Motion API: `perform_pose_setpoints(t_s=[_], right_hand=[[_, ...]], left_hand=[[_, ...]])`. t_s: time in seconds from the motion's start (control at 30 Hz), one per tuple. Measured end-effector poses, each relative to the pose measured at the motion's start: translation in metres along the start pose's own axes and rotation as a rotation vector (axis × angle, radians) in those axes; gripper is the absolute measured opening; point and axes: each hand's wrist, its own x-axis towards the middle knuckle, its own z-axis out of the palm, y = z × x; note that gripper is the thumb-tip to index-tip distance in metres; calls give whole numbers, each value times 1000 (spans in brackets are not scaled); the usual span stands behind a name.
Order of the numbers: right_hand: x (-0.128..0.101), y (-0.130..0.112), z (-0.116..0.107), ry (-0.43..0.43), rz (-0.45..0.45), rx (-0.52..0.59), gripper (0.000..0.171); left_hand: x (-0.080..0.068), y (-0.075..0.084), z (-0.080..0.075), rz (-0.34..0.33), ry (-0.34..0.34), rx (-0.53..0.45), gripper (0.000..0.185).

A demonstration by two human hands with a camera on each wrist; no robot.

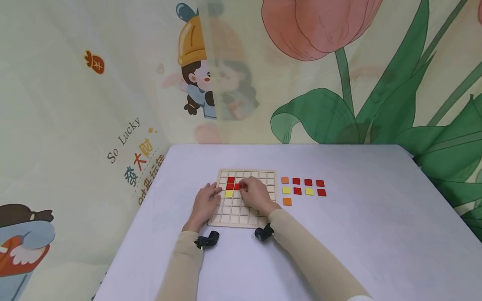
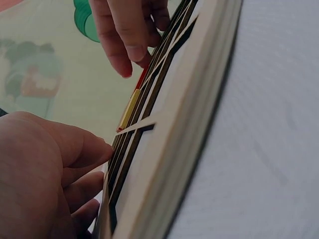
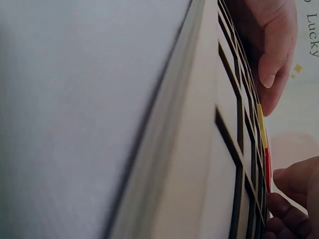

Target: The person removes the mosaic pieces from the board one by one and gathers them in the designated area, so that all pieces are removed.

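Note:
A square wooden grid board [image 1: 242, 224] lies on the table. Set in its cells are two red square tiles [image 1: 231, 179], one above the other, and a yellow tile [image 1: 229, 193] below them. My right hand [image 1: 257, 194] reaches over the board, its thumb and fingertips pinching a further red tile [image 1: 237, 187] beside the lower red one. The palm covers several cells on the right. At the board's left edge rests my left hand [image 1: 205, 203], fingers relaxed and holding nothing; in the left wrist view its fingertips [image 2: 107, 152] are at the rim.
To the right of the board, loose tiles lie in rows: orange tiles [image 1: 287, 201], yellow tiles [image 1: 309, 191] and several red tiles [image 1: 321, 192]. All stand on a white-covered table [image 1: 369, 234], with a printed curtain [image 1: 241, 83] behind it. Each wrist wears a small black camera [image 1: 264, 232].

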Motion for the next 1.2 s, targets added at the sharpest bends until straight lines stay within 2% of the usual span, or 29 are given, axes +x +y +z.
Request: perform_pose_setpoints(t_s=[0.3,0.63,1.2], right_hand=[[5,-1,6,8,52,-43,29],[7,-2,9,28,61,-91,27],[9,-2,10,23,73,-51,23]], left_hand=[[1,2,1,8,2,-1,32],[3,0,3,5,10,8,31],[1,1,1,3,22,7,31]])
